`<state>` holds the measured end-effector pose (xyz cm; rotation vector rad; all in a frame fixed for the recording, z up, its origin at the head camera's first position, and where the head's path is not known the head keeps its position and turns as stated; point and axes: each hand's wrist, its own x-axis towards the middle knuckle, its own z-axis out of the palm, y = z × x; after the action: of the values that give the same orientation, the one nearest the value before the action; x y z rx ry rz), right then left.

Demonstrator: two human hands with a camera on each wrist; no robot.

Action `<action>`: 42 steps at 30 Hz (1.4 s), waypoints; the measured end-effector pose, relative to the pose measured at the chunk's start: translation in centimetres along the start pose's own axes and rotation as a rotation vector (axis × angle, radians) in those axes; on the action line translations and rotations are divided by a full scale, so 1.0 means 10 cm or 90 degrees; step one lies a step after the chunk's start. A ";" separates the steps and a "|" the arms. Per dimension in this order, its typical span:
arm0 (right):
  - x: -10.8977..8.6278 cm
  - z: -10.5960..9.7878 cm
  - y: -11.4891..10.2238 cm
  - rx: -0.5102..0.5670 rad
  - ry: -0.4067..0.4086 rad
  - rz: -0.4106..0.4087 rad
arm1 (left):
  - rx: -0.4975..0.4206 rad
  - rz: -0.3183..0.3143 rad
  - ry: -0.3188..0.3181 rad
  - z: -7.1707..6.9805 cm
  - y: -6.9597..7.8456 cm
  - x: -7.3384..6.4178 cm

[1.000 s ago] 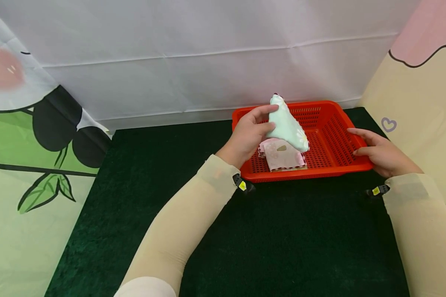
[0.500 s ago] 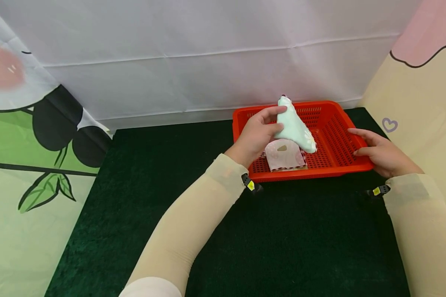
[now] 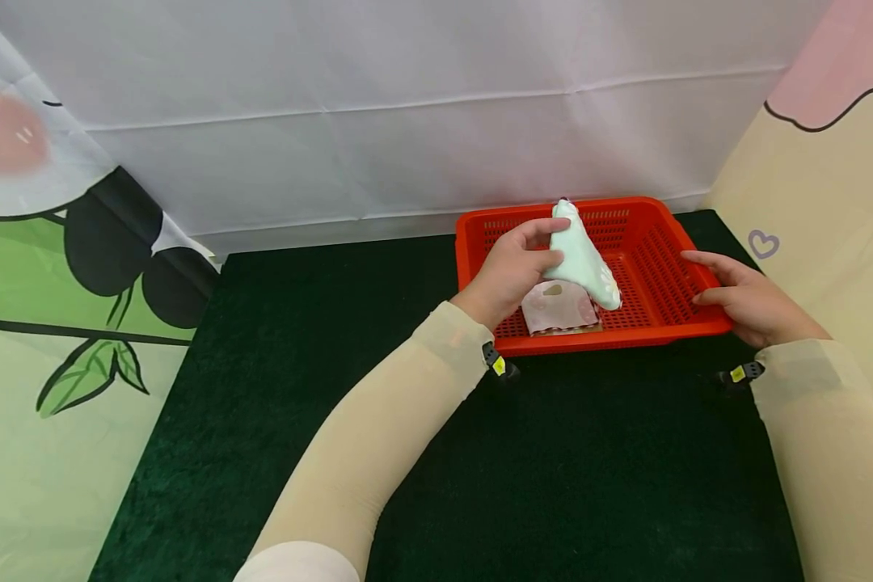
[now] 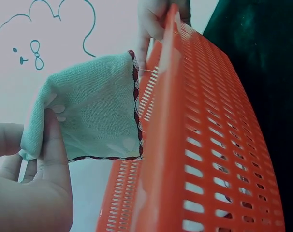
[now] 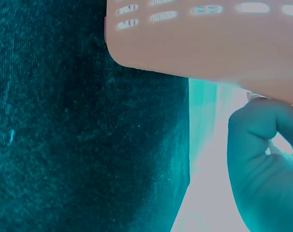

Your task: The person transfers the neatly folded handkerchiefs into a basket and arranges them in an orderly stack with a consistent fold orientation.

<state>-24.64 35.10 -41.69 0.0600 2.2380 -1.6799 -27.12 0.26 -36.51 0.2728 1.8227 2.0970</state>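
My left hand [image 3: 508, 271] pinches a folded mint-green small towel [image 3: 584, 255] between thumb and fingers, over the left half of a red plastic basket [image 3: 658, 283]. The left wrist view shows the towel [image 4: 95, 104] with a dark red scalloped trim and pale petal shapes, hanging past the basket's rim [image 4: 161, 159]. Below it, inside the basket, lies a folded pale pink cloth [image 3: 562, 309] with a checked edge, partly hidden by the towel. At the basket's right end my right hand [image 3: 752, 301] grips the rim; the right wrist view catches its bent thumb [image 5: 255, 118].
The basket stands at the back right of a table under a dark green cloth [image 3: 298, 347]. Close behind it hangs a white fabric backdrop [image 3: 378, 162]. Printed cloth panels rise at the left [image 3: 22, 267] and right [image 3: 829, 186] sides.
My left hand has carried the green towel to the right, then slightly lower over the basket. The right hand and the basket have stayed in place.
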 end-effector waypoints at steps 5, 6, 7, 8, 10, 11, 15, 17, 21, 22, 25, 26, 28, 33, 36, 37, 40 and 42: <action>0.00 0.00 0.00 -0.003 -0.002 -0.001 | 0.018 -0.013 0.002 0.03 -0.02 0.04; 0.00 0.00 0.00 -0.003 -0.002 -0.001 | 0.021 -0.015 0.002 0.04 -0.03 0.04; 0.00 0.00 0.00 -0.003 -0.003 -0.002 | 0.022 -0.017 0.001 0.05 -0.03 0.05; 0.00 0.00 0.00 -0.003 -0.004 -0.002 | 0.025 -0.018 0.001 0.06 -0.03 0.06; 0.00 -0.01 0.00 -0.005 -0.004 -0.002 | 0.028 -0.018 0.001 0.07 -0.04 0.07; 0.00 -0.01 0.00 -0.006 -0.004 -0.002 | 0.029 -0.018 0.001 0.08 -0.04 0.07; 0.00 -0.02 0.00 -0.010 -0.002 -0.002 | 0.037 -0.026 0.007 0.12 -0.05 0.09; 0.00 -0.02 0.00 -0.007 -0.003 -0.001 | 0.040 -0.034 0.011 0.14 -0.06 0.11; -0.01 -0.03 -0.01 0.003 -0.005 -0.001 | 0.046 -0.049 0.020 0.16 -0.08 0.13; -0.02 -0.03 -0.01 0.004 -0.005 0.000 | 0.047 -0.052 0.023 0.16 -0.09 0.14; -0.03 -0.03 -0.02 0.006 -0.002 0.004 | 0.057 -0.062 0.034 0.15 -0.13 0.16; -0.03 -0.03 -0.02 0.007 -0.003 0.005 | 0.058 -0.066 0.038 0.14 -0.15 0.17; -0.02 -0.03 -0.02 0.009 -0.005 0.007 | 0.066 -0.077 0.048 0.12 -0.19 0.18; -0.02 -0.04 -0.03 0.015 -0.004 0.011 | 0.101 -0.086 0.058 0.06 -0.24 0.20; -0.02 -0.04 -0.03 0.014 -0.003 0.013 | 0.128 -0.091 0.061 0.04 -0.25 0.20; -0.02 -0.03 -0.03 0.012 -0.004 0.013 | 0.136 -0.093 0.062 0.03 -0.25 0.19; -0.02 -0.03 -0.02 0.008 -0.009 0.011 | 0.156 -0.095 0.069 -0.01 -0.25 0.17; -0.01 -0.03 -0.01 0.005 -0.005 0.009 | 0.162 -0.090 0.073 -0.03 -0.24 0.16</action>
<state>-24.61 35.39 -41.47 0.0707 2.2214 -1.6787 -28.43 0.83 -39.04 0.0842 2.1126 1.8201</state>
